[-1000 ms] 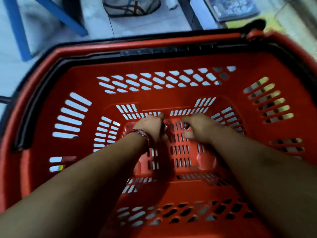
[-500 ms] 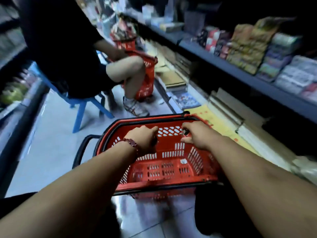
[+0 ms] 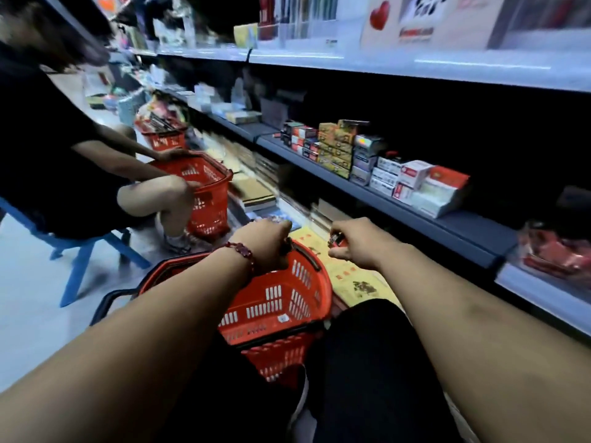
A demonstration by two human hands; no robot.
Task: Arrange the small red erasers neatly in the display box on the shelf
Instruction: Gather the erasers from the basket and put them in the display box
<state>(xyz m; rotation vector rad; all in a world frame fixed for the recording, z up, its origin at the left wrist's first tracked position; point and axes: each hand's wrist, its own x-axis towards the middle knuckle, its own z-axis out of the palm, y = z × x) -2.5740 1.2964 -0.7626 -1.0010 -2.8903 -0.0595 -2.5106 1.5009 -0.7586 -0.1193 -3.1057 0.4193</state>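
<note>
Right fingers (image 3: 338,252) curled in, pinching small red erasers (image 3: 336,242) against the thumb, with the pieces dark at one end and partly hidden in the grip. Behind them the right hand (image 3: 358,243), knuckles up, in the air above yellow printed sheets (image 3: 348,276). Just left of these fingers, the left hand (image 3: 265,243), closed to a fist, thumb side toward the right hand; impossible to tell whether anything is inside, with the palm hidden. On its wrist a bracelet of red beads (image 3: 240,250). Directly under the left fist, the far rim of a red basket (image 3: 275,298), its black handle close to the knuckles, contact not clear. Up and to the right of the right fingers, well apart, the display box (image 3: 439,195), white with a red top, standing on the dark shelf (image 3: 463,228) at the right end of a row of stacked cartons (image 3: 335,148). Far to the left of both hands, another person (image 3: 48,155) seated on a blue stool (image 3: 80,251), one hand on a second red basket (image 3: 204,187).
</note>
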